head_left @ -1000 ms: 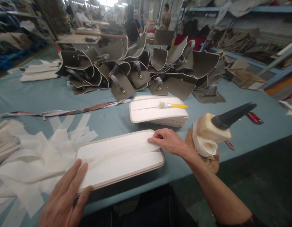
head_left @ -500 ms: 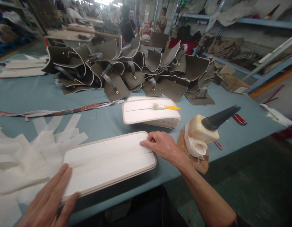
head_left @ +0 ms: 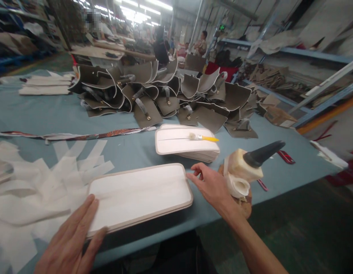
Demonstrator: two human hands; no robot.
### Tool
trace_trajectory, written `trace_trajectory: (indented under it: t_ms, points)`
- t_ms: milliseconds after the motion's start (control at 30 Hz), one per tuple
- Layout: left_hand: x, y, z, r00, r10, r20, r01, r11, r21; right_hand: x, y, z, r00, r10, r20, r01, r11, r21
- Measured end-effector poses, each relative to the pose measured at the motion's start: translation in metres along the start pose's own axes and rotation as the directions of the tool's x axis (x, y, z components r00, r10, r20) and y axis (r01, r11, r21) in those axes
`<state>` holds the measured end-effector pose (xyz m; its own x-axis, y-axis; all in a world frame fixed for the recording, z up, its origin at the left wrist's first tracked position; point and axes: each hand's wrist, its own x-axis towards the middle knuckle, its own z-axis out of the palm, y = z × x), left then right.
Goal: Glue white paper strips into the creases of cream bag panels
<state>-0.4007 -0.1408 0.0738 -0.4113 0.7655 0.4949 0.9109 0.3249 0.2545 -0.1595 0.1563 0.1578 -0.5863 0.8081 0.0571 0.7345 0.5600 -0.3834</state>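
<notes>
**So, flat hands on the white panel**

Left hand (head_left: 69,239) lies flat, fingers spread, pinning the white panel (head_left: 139,196) low-center on the desk (head_left: 36,114) so it can't slide. Right hand (head_left: 212,186) hovers open by its right edge, gripping nothing, beside the glue pot (head_left: 245,171).

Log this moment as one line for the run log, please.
left hand: flat on white panel near end | right hand: open, at panel's far end | behind: panel stack with brush | right: glue bottle
</notes>
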Motion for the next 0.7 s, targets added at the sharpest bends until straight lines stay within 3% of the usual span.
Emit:
trace_trajectory:
  t_ms: [67, 100, 167, 233, 300, 400, 567, 700]
  points:
    - [-0.001, 0.0, -0.001, 0.999, 0.029, 0.027, -0.029, 0.999, 0.025, -0.016, -0.018, 0.006, 0.977, -0.191, -0.095, 0.189, 0.982, -0.027]
    - [-0.001, 0.0, -0.002, 0.998, 0.041, 0.041, -0.043, 0.998, 0.048, -0.024, -0.029, 0.012, 0.944, -0.312, -0.109, 0.309, 0.95, -0.039]
    - [-0.001, 0.001, -0.004, 0.997, 0.051, 0.054, -0.056, 0.994, 0.092, -0.04, -0.052, 0.03, 0.861, -0.506, -0.056, 0.505, 0.863, -0.036]
    - [0.0, 0.002, -0.006, 0.997, 0.057, 0.044, -0.063, 0.99, 0.127, -0.05, -0.068, 0.05, 0.811, -0.585, 0.017, 0.585, 0.811, -0.024]
    - [0.0, 0.003, -0.007, 0.997, 0.071, 0.032, -0.075, 0.985, 0.153, -0.056, -0.07, 0.067, 0.812, -0.581, 0.054, 0.583, 0.811, -0.042]
    - [0.0, 0.005, -0.007, 0.996, 0.08, 0.033, -0.085, 0.982, 0.169, -0.059, -0.048, 0.08, 0.848, -0.529, 0.031, 0.529, 0.841, -0.111]
    - [-0.003, 0.005, -0.002, 0.998, 0.065, 0.022, -0.068, 0.985, 0.156, -0.064, -0.005, 0.08, 0.866, -0.495, -0.069, 0.476, 0.86, -0.185]
    - [-0.004, 0.001, -0.004, 0.998, 0.058, 0.028, -0.061, 0.992, 0.111, -0.066, 0.001, 0.082, 0.872, -0.477, -0.105, 0.456, 0.872, -0.178]
